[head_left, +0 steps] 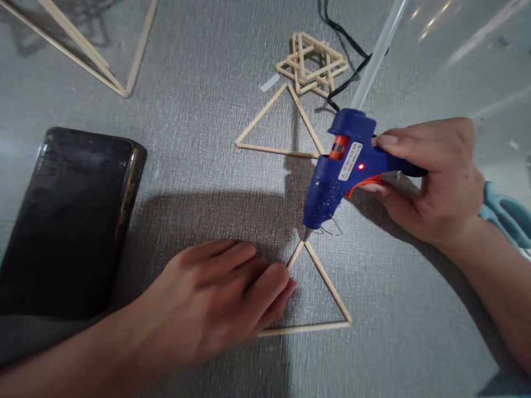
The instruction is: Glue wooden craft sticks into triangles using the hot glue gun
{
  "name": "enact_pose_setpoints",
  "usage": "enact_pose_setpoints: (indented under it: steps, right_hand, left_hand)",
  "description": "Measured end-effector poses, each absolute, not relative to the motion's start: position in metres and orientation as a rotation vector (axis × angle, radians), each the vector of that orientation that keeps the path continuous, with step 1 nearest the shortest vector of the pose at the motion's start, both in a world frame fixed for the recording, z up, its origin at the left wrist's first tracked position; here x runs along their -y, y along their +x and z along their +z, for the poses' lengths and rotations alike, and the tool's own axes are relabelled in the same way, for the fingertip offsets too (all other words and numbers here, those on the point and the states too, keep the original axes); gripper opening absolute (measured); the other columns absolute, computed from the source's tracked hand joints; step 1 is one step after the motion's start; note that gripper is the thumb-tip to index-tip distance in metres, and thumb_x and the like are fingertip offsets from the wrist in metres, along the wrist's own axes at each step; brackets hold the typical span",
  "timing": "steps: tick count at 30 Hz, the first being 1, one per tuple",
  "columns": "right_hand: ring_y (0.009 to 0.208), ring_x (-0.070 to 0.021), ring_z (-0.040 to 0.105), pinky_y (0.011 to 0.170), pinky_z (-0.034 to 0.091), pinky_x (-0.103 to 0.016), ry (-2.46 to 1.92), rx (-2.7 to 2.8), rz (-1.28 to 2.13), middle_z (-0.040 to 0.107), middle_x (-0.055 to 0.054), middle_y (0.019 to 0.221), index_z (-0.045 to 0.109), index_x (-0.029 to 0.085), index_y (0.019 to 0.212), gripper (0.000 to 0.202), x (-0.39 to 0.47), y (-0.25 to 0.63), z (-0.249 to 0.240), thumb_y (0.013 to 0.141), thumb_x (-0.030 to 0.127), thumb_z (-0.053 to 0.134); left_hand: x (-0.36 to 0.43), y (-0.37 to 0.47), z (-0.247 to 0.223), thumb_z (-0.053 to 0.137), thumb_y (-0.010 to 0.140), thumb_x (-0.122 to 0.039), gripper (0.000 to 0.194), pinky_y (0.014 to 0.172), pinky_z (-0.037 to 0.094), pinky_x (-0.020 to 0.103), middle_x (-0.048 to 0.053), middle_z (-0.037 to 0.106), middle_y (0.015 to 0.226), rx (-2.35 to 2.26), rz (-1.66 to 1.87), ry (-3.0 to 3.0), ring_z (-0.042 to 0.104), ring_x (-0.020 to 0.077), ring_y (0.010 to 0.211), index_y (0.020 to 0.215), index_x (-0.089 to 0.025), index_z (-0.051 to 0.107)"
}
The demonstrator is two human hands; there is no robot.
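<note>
My right hand is wrapped round the grip of a blue hot glue gun, with a finger at its orange trigger. The gun points down, its small red light lit and a clear glue stick jutting from its back. Its metal nozzle meets the top corner of a triangle of thin wooden sticks. My left hand lies over the triangle's left side with its fingers curled together. The fingertips press at the left stick, and the hand hides the lower left corner.
Beyond lies another stick triangle, with a stick star shape and black cord behind it. A dark phone rests at left. Larger joined sticks stand upper left. Light-blue scissor handles show beside my right wrist.
</note>
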State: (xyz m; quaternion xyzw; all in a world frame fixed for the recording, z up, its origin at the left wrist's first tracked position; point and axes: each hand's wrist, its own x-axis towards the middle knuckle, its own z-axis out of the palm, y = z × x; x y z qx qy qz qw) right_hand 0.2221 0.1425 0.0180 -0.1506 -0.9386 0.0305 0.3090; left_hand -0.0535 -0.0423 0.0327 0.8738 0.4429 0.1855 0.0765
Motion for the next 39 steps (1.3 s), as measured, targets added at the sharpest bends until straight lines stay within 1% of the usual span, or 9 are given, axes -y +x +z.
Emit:
enact_pose_setpoints:
  steps: [3,7,11,18,23,28,31,35,39]
  right_hand:
    - [0.118,-0.0274,0.076,0.099,0.057,-0.052,-0.390,2.475,0.076,0.077,-0.006,0.134,0.050,0.031,0.163,0.066,-0.1424,0.2222,0.0184,0.104,0.034,0.079]
    - [0.118,-0.0268,0.076,0.098,0.057,-0.051,-0.412,2.479,0.080,0.077,-0.003,0.133,0.048,0.036,0.164,0.066,-0.1419,0.2221,0.0193,0.105,0.034,0.077]
    - [0.117,-0.0262,0.076,0.097,0.057,-0.050,-0.421,2.477,0.077,0.077,-0.002,0.131,0.047,0.039,0.164,0.066,-0.1420,0.2215,0.0191,0.105,0.036,0.077]
    - [0.116,-0.0284,0.077,0.097,0.057,-0.051,-0.397,2.466,0.072,0.078,-0.004,0.131,0.050,0.035,0.164,0.069,-0.1437,0.2217,0.0174,0.102,0.034,0.080]
    - [0.116,-0.0283,0.077,0.098,0.057,-0.050,-0.417,2.464,0.089,0.078,-0.003,0.131,0.051,0.035,0.163,0.064,-0.1426,0.2211,0.0175,0.104,0.037,0.077]
    - [0.116,-0.0278,0.077,0.098,0.055,-0.049,-0.384,2.465,0.081,0.078,-0.008,0.131,0.052,0.030,0.161,0.064,-0.1434,0.2207,0.0176,0.103,0.035,0.079]
    - [0.116,-0.0277,0.077,0.098,0.055,-0.049,-0.362,2.472,0.080,0.078,-0.009,0.130,0.053,0.026,0.160,0.064,-0.1442,0.2208,0.0173,0.103,0.034,0.080]
    - [0.115,-0.0279,0.077,0.098,0.056,-0.050,-0.374,2.460,0.093,0.078,-0.008,0.130,0.052,0.028,0.161,0.064,-0.1444,0.2207,0.0161,0.103,0.036,0.079]
    - [0.115,-0.0278,0.077,0.098,0.057,-0.050,-0.373,2.457,0.088,0.079,-0.006,0.130,0.053,0.030,0.160,0.063,-0.1445,0.2206,0.0161,0.104,0.038,0.078]
  left_hand:
    - [0.0432,-0.0541,0.0319,0.048,0.113,-0.018,0.036,0.049,0.041,0.034,-0.004,0.056,0.059,-1.326,0.577,2.625,0.052,0.0156,0.053,0.080,-0.022,0.062]
    - [0.0459,-0.0551,0.0318,0.047,0.114,-0.019,0.036,0.051,0.043,0.035,-0.005,0.058,0.060,-1.333,0.579,2.620,0.054,0.0158,0.054,0.080,-0.022,0.061]
    - [0.0452,-0.0546,0.0325,0.046,0.114,-0.019,0.036,0.052,0.045,0.035,-0.005,0.060,0.061,-1.324,0.556,2.622,0.055,0.0155,0.055,0.080,-0.023,0.059]
    - [0.0433,-0.0546,0.0342,0.050,0.112,-0.019,0.033,0.052,0.044,0.034,-0.004,0.057,0.060,-1.341,0.571,2.634,0.056,0.0158,0.056,0.080,-0.023,0.060]
    - [0.0449,-0.0551,0.0332,0.051,0.111,-0.019,0.031,0.050,0.041,0.033,-0.005,0.055,0.059,-1.341,0.565,2.626,0.051,0.0152,0.054,0.082,-0.023,0.059]
    - [0.0465,-0.0553,0.0319,0.051,0.111,-0.017,0.031,0.052,0.044,0.034,-0.005,0.058,0.060,-1.307,0.555,2.619,0.055,0.0152,0.055,0.082,-0.022,0.060]
    - [0.0457,-0.0555,0.0314,0.050,0.111,-0.018,0.032,0.050,0.044,0.034,-0.004,0.058,0.060,-1.311,0.562,2.618,0.055,0.0157,0.055,0.082,-0.022,0.061]
    - [0.0443,-0.0550,0.0330,0.051,0.111,-0.018,0.031,0.052,0.046,0.035,-0.004,0.060,0.061,-1.314,0.560,2.610,0.057,0.0163,0.056,0.083,-0.022,0.064]
    - [0.0438,-0.0535,0.0349,0.049,0.111,-0.017,0.036,0.049,0.042,0.036,-0.004,0.055,0.059,-1.349,0.557,2.612,0.052,0.0161,0.053,0.077,-0.023,0.060]
